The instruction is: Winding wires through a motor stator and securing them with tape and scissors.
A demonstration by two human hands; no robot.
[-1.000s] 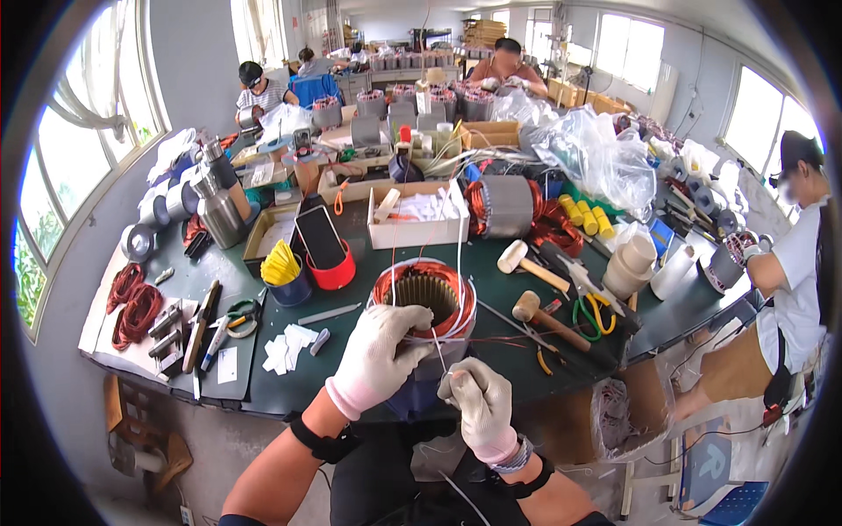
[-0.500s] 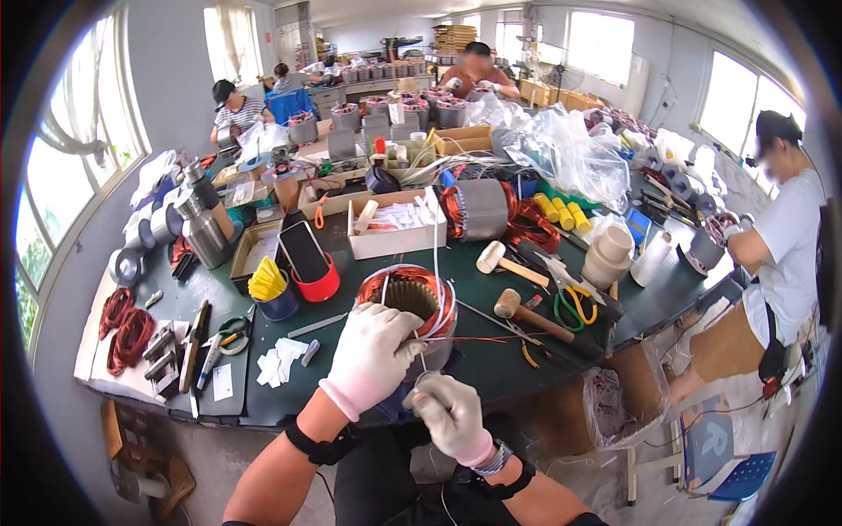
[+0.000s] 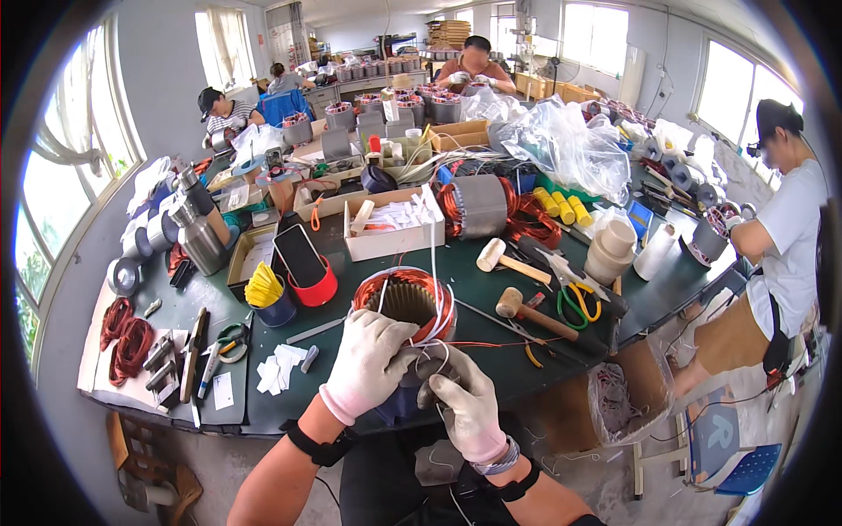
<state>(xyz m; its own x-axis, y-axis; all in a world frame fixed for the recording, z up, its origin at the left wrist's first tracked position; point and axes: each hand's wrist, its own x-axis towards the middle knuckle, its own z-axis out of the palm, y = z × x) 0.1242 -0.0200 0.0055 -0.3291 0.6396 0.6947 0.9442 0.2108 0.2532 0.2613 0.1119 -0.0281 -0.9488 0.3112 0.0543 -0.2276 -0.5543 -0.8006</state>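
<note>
A motor stator (image 3: 403,302) with orange copper windings stands upright at the table's near edge, its slotted bore facing up. White lacing cord (image 3: 433,237) runs up from its winding rim. My left hand (image 3: 367,364), in a white glove, rests against the near left side of the rim, fingers closed on the cord. Just right of it, my gloved right hand (image 3: 467,408) is pinched on the same cord, which forms a small loop between the two hands. The fingertips partly hide one another. Thin copper leads stick out rightward from the stator.
Right of the stator lie a white mallet (image 3: 511,263), a wooden mallet (image 3: 535,314) and green-yellow scissors (image 3: 577,302). A box of white slips (image 3: 395,241), a red holder with a phone (image 3: 314,282) and a second stator (image 3: 479,208) stand behind. Co-workers sit around the table; one stands at right.
My right hand has risen and come forward toward the stator's rim, and a cord loop now shows at its fingers. My left hand has stayed nearly in place.
</note>
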